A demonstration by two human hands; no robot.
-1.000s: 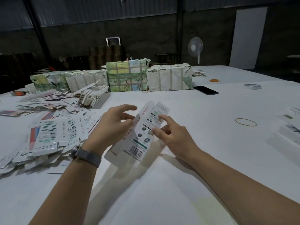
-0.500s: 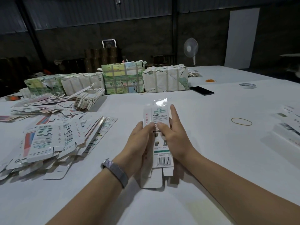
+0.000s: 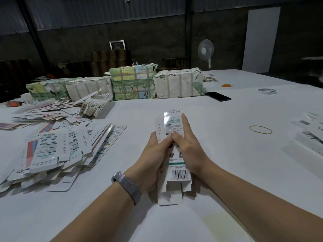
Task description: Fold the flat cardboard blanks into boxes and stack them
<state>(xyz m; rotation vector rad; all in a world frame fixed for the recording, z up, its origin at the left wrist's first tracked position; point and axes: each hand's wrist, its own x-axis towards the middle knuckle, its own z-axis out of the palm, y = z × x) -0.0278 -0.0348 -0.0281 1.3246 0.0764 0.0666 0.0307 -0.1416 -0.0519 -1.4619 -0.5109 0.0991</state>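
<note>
Between both hands, left [image 3: 155, 154] and right [image 3: 187, 147] fingers grip a barcoded box [image 3: 172, 137] reading "ELECTRIC".

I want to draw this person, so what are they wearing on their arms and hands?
Both forearms are bare, with no sleeves in view. The left wrist wears a silvery-grey band with a woven mesh look, like a watch or fitness strap. The left hand and right hand have no gloves or visible rings.
</note>
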